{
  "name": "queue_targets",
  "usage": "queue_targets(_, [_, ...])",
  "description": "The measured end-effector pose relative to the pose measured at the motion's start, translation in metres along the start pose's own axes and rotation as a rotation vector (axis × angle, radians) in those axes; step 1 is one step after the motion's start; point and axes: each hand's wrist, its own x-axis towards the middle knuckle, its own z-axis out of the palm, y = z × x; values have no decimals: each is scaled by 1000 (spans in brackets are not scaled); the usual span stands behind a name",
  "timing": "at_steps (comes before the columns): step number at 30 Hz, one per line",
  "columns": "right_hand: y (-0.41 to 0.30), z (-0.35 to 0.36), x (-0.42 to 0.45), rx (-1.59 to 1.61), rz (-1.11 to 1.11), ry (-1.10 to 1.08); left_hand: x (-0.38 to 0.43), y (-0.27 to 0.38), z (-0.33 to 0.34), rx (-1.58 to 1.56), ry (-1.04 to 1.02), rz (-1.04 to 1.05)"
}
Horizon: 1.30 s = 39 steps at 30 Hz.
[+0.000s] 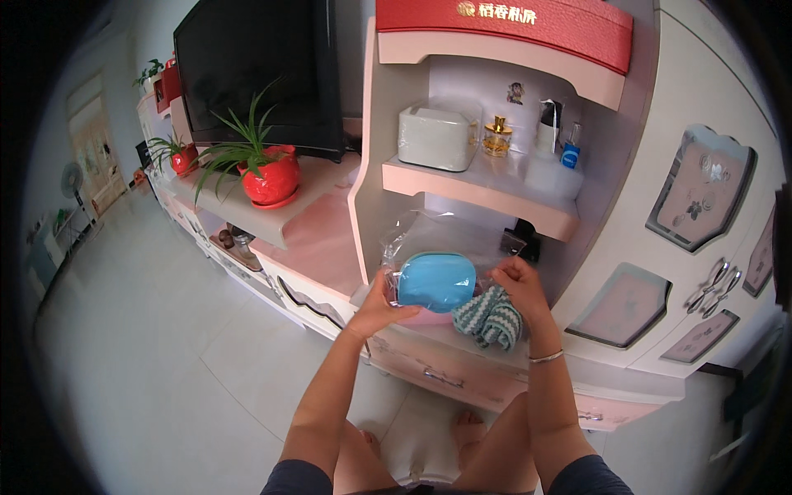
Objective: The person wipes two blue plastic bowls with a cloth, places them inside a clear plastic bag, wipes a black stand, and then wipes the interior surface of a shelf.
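A rounded blue case (437, 282) sits in or behind a clear plastic bag (427, 230) at the front of the cabinet's lower compartment. My left hand (378, 312) grips the left side of the bag and case, its thumb along the lower edge. At the other side, the fingertips of my right hand (523, 286) are pinched together at the bag's edge. A green-and-white striped cloth (492, 318) bunches just below the right hand; whether those fingers also hold it is unclear. Something pink (427, 318) shows under the blue case.
Above, the shelf (476, 192) carries a white box (435, 137), a perfume bottle (497, 137) and a blue bottle (570, 153). A dark object (523, 240) stands behind my right hand. To the left are a potted plant (270, 176) and a television (260, 68). Cabinet doors (619, 306) flank the right.
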Motion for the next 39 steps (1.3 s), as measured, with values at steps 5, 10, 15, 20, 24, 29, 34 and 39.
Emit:
queue_targets(5, [1, -4, 1, -92, -11, -22, 10, 18, -25, -168, -41, 168])
queue_targets(10, [-18, 9, 4, -200, -150, 3, 22, 31, -39, -35, 44, 110])
queue_targets(15, [-11, 6, 7, -35, -97, 5, 17, 47, 2, -61, 128, 300])
queue_targets(20, [-19, 12, 4, -87, -93, 47, 19, 33, -13, 29, 158, 291])
queue_targets(24, [-30, 16, 2, -74, -64, 44, 19, 39, -17, 82, 207, 215])
queue_targets(29, [-37, 16, -2, -99, -85, 74, 20, 52, -4, 142, 216, 200])
queue_targets(34, [-32, 11, -7, -213, -43, 47, 17, 45, 8, -134, 444, 263])
queue_targets(39, [-27, 3, -9, -104, -5, -29, 16, 41, 7, -175, 445, 315])
